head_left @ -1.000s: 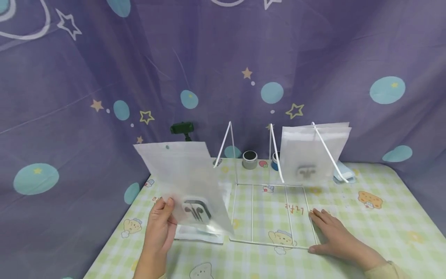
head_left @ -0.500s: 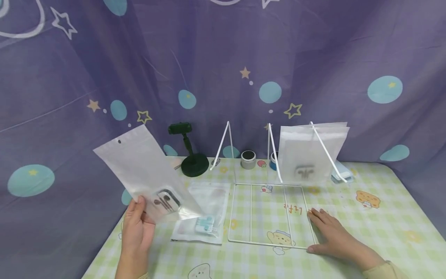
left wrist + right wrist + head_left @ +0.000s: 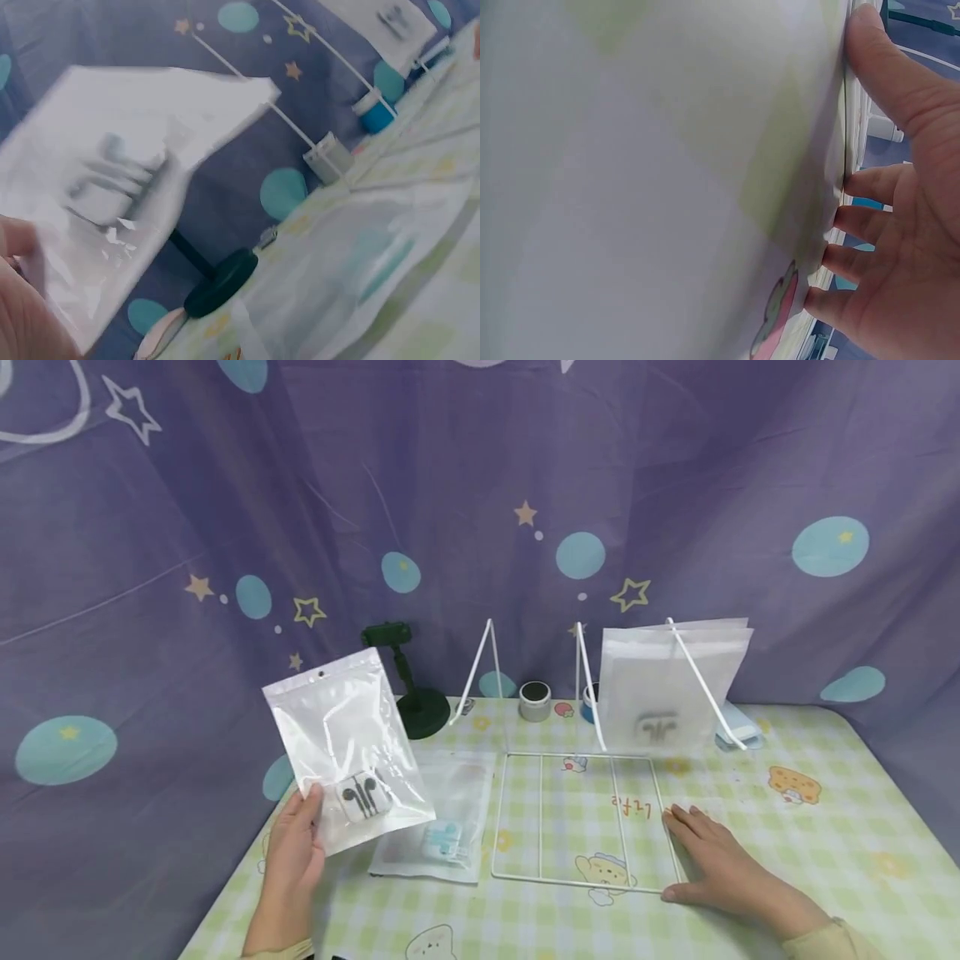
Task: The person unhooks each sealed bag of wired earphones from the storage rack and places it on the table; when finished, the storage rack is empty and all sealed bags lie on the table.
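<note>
My left hand [image 3: 294, 839] pinches the lower left edge of a clear-front zip bag [image 3: 341, 718]. Inside the bag, near its bottom, is a pair of dark-budded earphones [image 3: 363, 796] in a white case. Its clear face is turned toward the head camera. My right hand [image 3: 716, 868] rests on the table with fingers spread, its thumb and fingertips at the right side of the white wire rack [image 3: 585, 883]. White bags [image 3: 660, 685] hang on the rack's right arm, with earphones faintly visible through them. A second zip bag [image 3: 457, 785] holding teal-budded earphones [image 3: 442, 840] lies left of the rack.
Behind the rack stand a grey-white cylinder [image 3: 535, 702] and a partly hidden blue one [image 3: 588, 706]. A dark green stand [image 3: 422, 713] with a round base is at the back left. A light blue item [image 3: 738, 728] lies at the back right. Curtains [image 3: 465, 485] close off the back.
My left hand has moved left and turned the bag, so its glossy clear front now shows. The lying bag has come into fuller view. My right hand stays at the rack.
</note>
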The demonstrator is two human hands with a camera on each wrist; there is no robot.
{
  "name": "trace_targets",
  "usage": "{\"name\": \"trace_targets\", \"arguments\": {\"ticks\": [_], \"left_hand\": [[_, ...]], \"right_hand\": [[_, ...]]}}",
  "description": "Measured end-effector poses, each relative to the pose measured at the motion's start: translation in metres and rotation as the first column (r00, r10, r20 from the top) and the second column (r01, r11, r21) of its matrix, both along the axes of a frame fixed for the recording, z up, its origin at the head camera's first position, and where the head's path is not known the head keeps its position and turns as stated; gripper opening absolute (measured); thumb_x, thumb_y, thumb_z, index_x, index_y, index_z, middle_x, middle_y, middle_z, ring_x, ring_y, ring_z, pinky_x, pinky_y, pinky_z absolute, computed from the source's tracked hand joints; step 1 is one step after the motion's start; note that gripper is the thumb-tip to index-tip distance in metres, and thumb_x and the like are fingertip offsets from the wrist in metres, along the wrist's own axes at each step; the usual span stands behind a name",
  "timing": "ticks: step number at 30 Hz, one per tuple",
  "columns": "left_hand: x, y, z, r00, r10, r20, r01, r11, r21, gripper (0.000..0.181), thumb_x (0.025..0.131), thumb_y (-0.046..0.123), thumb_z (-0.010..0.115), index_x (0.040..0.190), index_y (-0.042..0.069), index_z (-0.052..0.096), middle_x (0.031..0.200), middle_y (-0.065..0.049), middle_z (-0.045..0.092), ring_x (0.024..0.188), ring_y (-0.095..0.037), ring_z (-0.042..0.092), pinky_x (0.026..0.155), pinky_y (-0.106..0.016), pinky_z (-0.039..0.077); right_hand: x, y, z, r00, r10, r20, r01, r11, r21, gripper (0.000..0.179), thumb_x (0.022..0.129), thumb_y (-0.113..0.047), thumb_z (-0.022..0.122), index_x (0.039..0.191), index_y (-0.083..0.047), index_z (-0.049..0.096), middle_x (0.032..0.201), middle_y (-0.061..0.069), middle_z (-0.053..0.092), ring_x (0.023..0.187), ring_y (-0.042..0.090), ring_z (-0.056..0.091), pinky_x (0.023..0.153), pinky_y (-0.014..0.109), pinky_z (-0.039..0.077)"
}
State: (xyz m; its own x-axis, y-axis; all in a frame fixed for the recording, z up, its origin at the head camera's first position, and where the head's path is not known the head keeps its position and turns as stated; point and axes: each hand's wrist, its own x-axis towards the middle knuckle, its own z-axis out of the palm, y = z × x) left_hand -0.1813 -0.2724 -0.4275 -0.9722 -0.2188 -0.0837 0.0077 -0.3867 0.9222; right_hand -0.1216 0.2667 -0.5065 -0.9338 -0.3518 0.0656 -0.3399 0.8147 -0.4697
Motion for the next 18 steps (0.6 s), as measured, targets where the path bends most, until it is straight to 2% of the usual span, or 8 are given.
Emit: {"name": "trace_targets", "arguments": {"ticks": [3, 5, 7, 10, 13, 16, 18], "left_hand": [[-0.007, 0.001, -0.007, 0.991, -0.024, 0.135, 0.047, 0.984, -0.169, 0.036, 0.099, 0.029, 0.056, 0.134, 0.019, 0.055, 0.12, 0.014, 0.056, 0.113, 0.003, 0.049, 0.097, -0.014, 0.038], [-0.011, 0.002, -0.013, 0.981, -0.053, 0.184, 0.101, 0.96, -0.261, 0.051, 0.101, 0.031, 0.055, 0.146, 0.011, 0.042, 0.13, 0.009, 0.049, 0.114, 0.003, 0.046, 0.099, -0.013, 0.036], [-0.015, 0.004, -0.018, 0.973, -0.075, 0.22, 0.144, 0.937, -0.319, 0.06, 0.102, 0.031, 0.052, 0.15, 0.002, 0.032, 0.139, 0.001, 0.042, 0.115, 0.001, 0.043, 0.099, -0.012, 0.036], [-0.021, 0.004, -0.025, 0.964, -0.075, 0.256, 0.17, 0.911, -0.375, 0.059, 0.103, 0.031, 0.05, 0.15, 0.0, 0.032, 0.148, -0.009, 0.035, 0.122, -0.006, 0.039, 0.1, -0.015, 0.036], [-0.028, 0.0, -0.032, 0.956, -0.061, 0.288, 0.176, 0.901, -0.395, 0.057, 0.103, 0.03, 0.049, 0.149, 0.001, 0.034, 0.151, -0.015, 0.034, 0.132, -0.018, 0.036, 0.107, -0.026, 0.034], [-0.035, -0.012, -0.039, 0.949, -0.057, 0.31, 0.189, 0.891, -0.414, 0.058, 0.102, 0.029, 0.052, 0.149, 0.001, 0.033, 0.155, -0.018, 0.029, 0.142, -0.028, 0.026, 0.115, -0.038, 0.026], [-0.039, -0.024, -0.044, 0.945, -0.06, 0.321, 0.202, 0.878, -0.433, 0.059, 0.102, 0.027, 0.052, 0.149, -0.001, 0.031, 0.155, -0.02, 0.028, 0.143, -0.03, 0.026, 0.115, -0.039, 0.025]], "right_hand": [[-0.001, 0.002, -0.002, 1.0, -0.01, 0.002, 0.01, 1.0, -0.009, 0.108, 0.069, -0.063, 0.076, 0.142, 0.009, 0.041, 0.146, 0.034, 0.035, 0.134, 0.058, 0.024, 0.102, 0.069, 0.023], [-0.001, 0.003, -0.004, 1.0, -0.014, 0.007, 0.014, 1.0, -0.011, 0.109, 0.068, -0.064, 0.076, 0.142, 0.009, 0.041, 0.147, 0.033, 0.034, 0.134, 0.058, 0.024, 0.102, 0.069, 0.023], [-0.002, 0.004, -0.005, 1.0, -0.021, 0.023, 0.021, 1.0, -0.013, 0.109, 0.068, -0.064, 0.075, 0.143, 0.007, 0.041, 0.148, 0.032, 0.033, 0.135, 0.057, 0.023, 0.103, 0.069, 0.022], [-0.002, 0.004, -0.006, 0.999, -0.021, 0.029, 0.022, 1.0, -0.019, 0.109, 0.068, -0.064, 0.075, 0.143, 0.007, 0.041, 0.149, 0.032, 0.033, 0.135, 0.056, 0.022, 0.103, 0.069, 0.021], [-0.001, 0.003, -0.005, 1.0, -0.017, 0.022, 0.018, 1.0, -0.024, 0.108, 0.069, -0.063, 0.076, 0.143, 0.008, 0.041, 0.148, 0.033, 0.033, 0.135, 0.057, 0.023, 0.102, 0.069, 0.022], [0.0, 0.002, -0.004, 0.999, -0.017, 0.027, 0.017, 0.999, -0.027, 0.108, 0.069, -0.063, 0.076, 0.142, 0.008, 0.041, 0.148, 0.033, 0.033, 0.134, 0.058, 0.023, 0.102, 0.07, 0.022], [0.0, 0.001, -0.004, 1.0, -0.013, 0.025, 0.013, 1.0, -0.022, 0.108, 0.069, -0.062, 0.076, 0.142, 0.008, 0.041, 0.147, 0.034, 0.033, 0.134, 0.058, 0.023, 0.102, 0.07, 0.022]]}}
